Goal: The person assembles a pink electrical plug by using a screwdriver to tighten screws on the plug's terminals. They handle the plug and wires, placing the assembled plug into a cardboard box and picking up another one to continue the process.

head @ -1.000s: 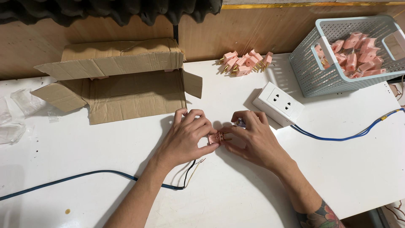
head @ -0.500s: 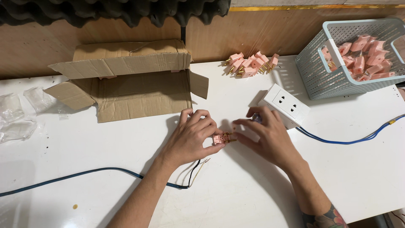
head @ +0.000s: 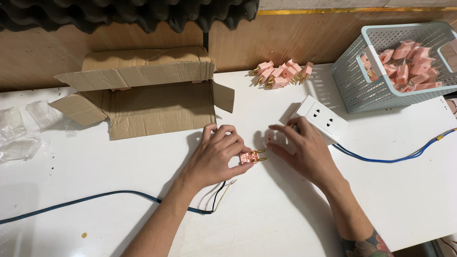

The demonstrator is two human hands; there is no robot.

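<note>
My left hand (head: 216, 154) pinches a small pink plug (head: 250, 156) with brass prongs that point right, low over the white table (head: 295, 214). Under the wrist lies the stripped end of a blue cable (head: 95, 197), its black and white wires bare. My right hand (head: 304, 150) rests just to the right, fingers curled around a small pale piece (head: 270, 137) that I cannot make out well. It lies next to a white socket block (head: 321, 119).
An open cardboard box (head: 147, 95) lies at the back left. A heap of pink plugs (head: 281, 74) sits behind the socket block. A pale blue basket (head: 376, 90) at the right holds more pink plugs. A second blue cable (head: 395, 159) runs right. Clear bags (head: 19, 133) lie at the far left.
My hands have come apart. The left now holds the pink plug alone, and the right has drawn back a little toward the socket block.
</note>
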